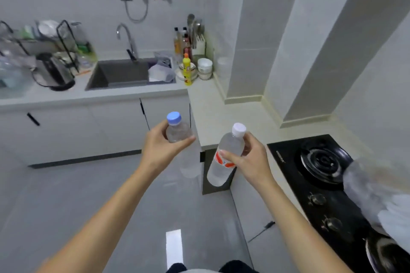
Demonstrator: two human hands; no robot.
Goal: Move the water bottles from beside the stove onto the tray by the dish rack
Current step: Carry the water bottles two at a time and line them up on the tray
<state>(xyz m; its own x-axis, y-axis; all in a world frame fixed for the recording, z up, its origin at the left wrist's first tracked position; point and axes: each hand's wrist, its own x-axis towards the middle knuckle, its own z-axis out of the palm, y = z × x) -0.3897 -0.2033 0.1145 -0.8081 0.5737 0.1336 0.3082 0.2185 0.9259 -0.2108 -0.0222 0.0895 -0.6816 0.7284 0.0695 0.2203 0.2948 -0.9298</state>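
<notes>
My left hand [162,148] grips a clear water bottle with a blue cap [177,131] near its neck, held over the floor in front of the counter corner. My right hand [246,159] holds a second clear bottle with a white cap and a red-and-white label [224,159], tilted, just left of the black gas stove [321,175]. The dish rack [44,37] stands far left on the counter. Clear containers sit beside it at the left edge; the tray itself is too blurred to make out.
A sink [124,73] with a faucet lies between the rack and the corner. A kettle [53,71] stands left of the sink. Sauce bottles, a yellow bottle [187,68] and stacked bowls [204,68] crowd the corner. White plastic bags [377,197] lie over the stove's right side.
</notes>
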